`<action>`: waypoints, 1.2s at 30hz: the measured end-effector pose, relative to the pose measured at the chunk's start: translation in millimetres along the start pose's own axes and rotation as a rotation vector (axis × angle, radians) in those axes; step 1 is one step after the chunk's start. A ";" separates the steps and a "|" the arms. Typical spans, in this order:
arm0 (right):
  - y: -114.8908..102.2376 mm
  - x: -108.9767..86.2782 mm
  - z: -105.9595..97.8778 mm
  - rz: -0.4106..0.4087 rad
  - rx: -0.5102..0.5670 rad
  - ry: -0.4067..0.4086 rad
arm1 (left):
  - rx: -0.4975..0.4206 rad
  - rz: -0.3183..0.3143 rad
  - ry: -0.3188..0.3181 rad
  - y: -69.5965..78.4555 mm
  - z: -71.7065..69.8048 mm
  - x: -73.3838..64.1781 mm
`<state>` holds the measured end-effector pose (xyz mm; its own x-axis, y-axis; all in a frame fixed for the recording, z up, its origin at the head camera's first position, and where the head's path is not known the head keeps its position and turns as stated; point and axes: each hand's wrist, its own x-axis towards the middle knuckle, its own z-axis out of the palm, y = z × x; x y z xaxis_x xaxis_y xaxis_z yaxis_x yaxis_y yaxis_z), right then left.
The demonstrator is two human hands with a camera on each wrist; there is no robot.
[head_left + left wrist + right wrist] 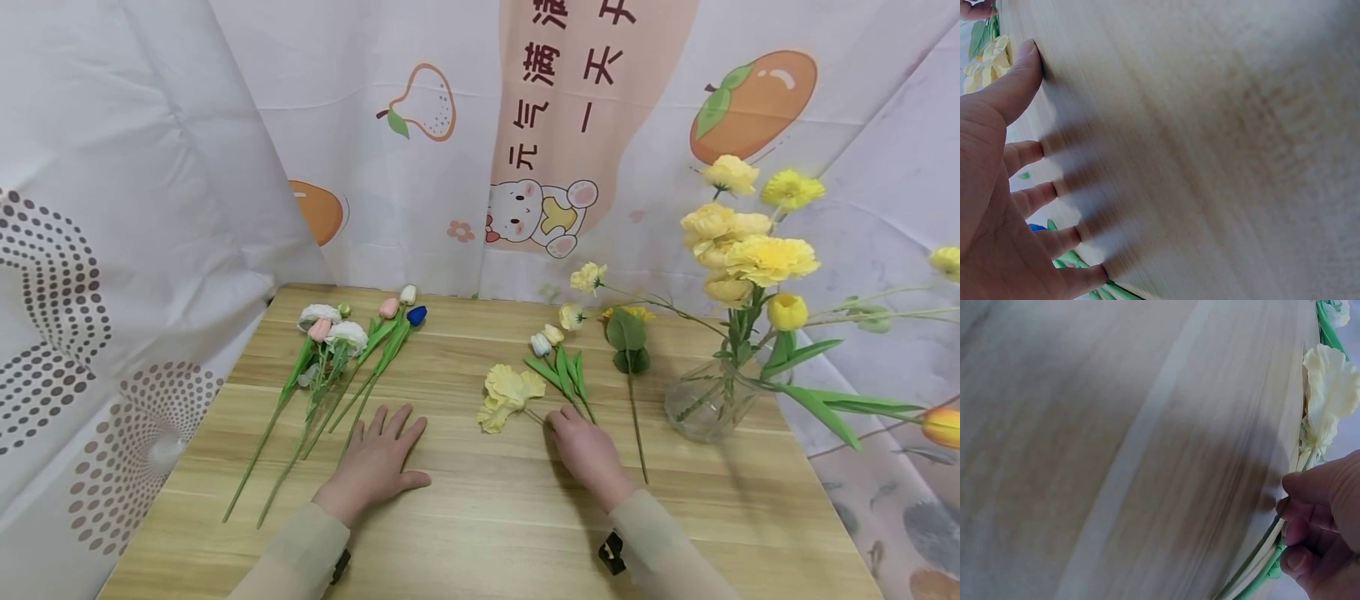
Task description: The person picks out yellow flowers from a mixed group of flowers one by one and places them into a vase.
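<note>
A pale yellow ruffled flower (510,395) lies on the table, its bloom toward the middle. My right hand (583,450) pinches its thin stem between thumb and fingers, as the right wrist view shows with the flower's bloom (1329,390) just beyond the thumb. White and cream tulips (553,337) with green leaves lie right behind that hand. On the left, my left hand (378,462) rests on the tabletop with fingers spread and nothing in its grasp. Its fingertips are near the stems of the blue tulip (417,315) and the pink tulip (388,308).
A clear glass vase (705,404) holding yellow flowers (772,260) stands at the right, some stems reaching far sideways. A leafy yellow flower (627,330) lies left of it. White flowers (347,337) with long stems lie at the table's left. A printed curtain (420,192) hangs behind.
</note>
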<state>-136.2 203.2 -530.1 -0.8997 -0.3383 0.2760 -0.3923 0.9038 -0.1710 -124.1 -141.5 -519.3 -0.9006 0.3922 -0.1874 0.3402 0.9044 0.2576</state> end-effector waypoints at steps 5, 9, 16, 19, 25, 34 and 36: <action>-2.2 0.2 1.6 -0.001 0.006 0.008 | 0.012 -0.014 -0.002 0.1 1.0 0.2; -2.5 -0.9 -0.5 -0.020 0.021 0.047 | 0.021 -0.026 0.001 0.9 0.6 0.1; 1.2 2.2 -14.0 -0.100 0.023 0.191 | 0.017 -0.026 0.015 0.8 -0.1 -0.6; 3.5 4.4 -24.0 -0.149 0.015 0.255 | 0.019 -0.030 0.020 0.7 -0.2 -1.1; 12.5 6.2 -44.2 -0.234 -0.023 0.370 | 0.029 -0.039 0.022 1.0 -0.5 -1.2; 28.9 6.8 -73.1 -0.270 -0.059 0.504 | 0.015 -0.062 0.018 -0.2 2.1 -0.4; 30.7 6.3 -80.1 -0.286 -0.058 0.550 | 0.012 -0.065 0.017 -0.1 2.1 -0.7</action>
<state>-138.5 249.9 -457.8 -0.5240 -0.3986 0.7527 -0.5782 0.8154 0.0293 -123.0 -141.5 -521.1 -0.9255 0.3294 -0.1870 0.2837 0.9300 0.2339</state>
